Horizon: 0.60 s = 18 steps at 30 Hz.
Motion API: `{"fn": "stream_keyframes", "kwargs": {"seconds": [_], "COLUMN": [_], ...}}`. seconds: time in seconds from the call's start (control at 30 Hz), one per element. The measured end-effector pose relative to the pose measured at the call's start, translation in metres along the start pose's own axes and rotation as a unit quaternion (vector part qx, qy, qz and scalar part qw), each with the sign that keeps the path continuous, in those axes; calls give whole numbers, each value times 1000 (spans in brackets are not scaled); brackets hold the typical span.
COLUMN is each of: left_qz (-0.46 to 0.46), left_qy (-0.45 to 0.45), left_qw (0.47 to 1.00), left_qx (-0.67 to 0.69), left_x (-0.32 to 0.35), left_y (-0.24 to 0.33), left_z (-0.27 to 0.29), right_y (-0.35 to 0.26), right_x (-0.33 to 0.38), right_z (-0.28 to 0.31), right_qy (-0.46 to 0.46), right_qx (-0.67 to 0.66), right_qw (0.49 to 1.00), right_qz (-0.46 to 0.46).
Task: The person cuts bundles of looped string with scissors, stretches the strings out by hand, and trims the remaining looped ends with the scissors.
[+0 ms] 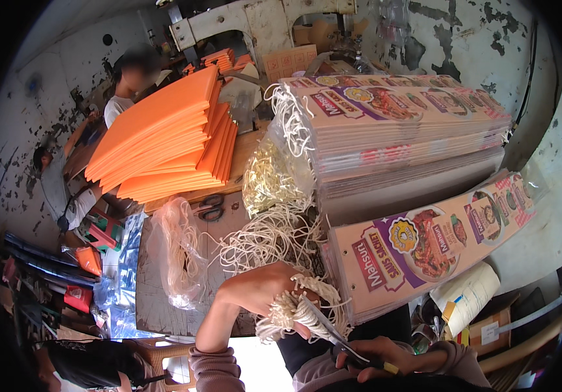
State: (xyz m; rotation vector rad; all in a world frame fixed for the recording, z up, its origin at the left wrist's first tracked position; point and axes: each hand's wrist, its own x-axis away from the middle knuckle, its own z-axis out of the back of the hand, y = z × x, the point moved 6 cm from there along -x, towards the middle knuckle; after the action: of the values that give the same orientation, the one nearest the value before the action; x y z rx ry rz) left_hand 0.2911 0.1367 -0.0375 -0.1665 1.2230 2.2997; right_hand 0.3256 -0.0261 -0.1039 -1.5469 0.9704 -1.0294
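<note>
My left hand [255, 287] is closed around a looped bundle of white cord [286, 315] near the table's front edge. In my right hand [385, 356], low and close to my body, is a pair of scissors [333, 334]. Their blades point up and left and meet the bundle; whether they are cutting a strand cannot be made out. Just beyond my left hand lies a loose heap of white cords [271, 238]. To its right is a stack of printed food-packaging boards [418, 251] with eyelets at the near end.
A taller stack of printed boards [405, 140] stands behind, beside a bag of gold fasteners [271, 170]. Orange folded sheets [157, 137] are piled at the far left. Black-handled scissors [212, 208] and a bag of pale cord [180, 251] lie nearer. Other people [124, 88] are at the left.
</note>
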Motion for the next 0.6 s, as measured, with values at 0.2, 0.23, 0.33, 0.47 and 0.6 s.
{"fn": "stream_keyframes", "kwargs": {"seconds": [0.2,0.23,0.33,0.47,0.6], "left_qz": [68,22,59,39,96], "left_qy": [-58,-31,18,42,4], "left_qw": [993,995,998,998,990], "left_qx": [72,87,-4,41,100], "left_x": [-9,-10,8,3,9], "left_y": [-10,-6,-15,-13,-10], "left_z": [-29,-26,7,-2,-13], "right_y": [0,0,4,-3,6], "right_x": [-8,-7,-9,-15,-17], "right_z": [-4,2,7,3,1], "right_qy": [96,94,51,46,30], "right_qx": [-136,-136,-19,-79,-92], "right_qw": [982,982,998,995,995], "right_qz": [86,88,40,41,18]}}
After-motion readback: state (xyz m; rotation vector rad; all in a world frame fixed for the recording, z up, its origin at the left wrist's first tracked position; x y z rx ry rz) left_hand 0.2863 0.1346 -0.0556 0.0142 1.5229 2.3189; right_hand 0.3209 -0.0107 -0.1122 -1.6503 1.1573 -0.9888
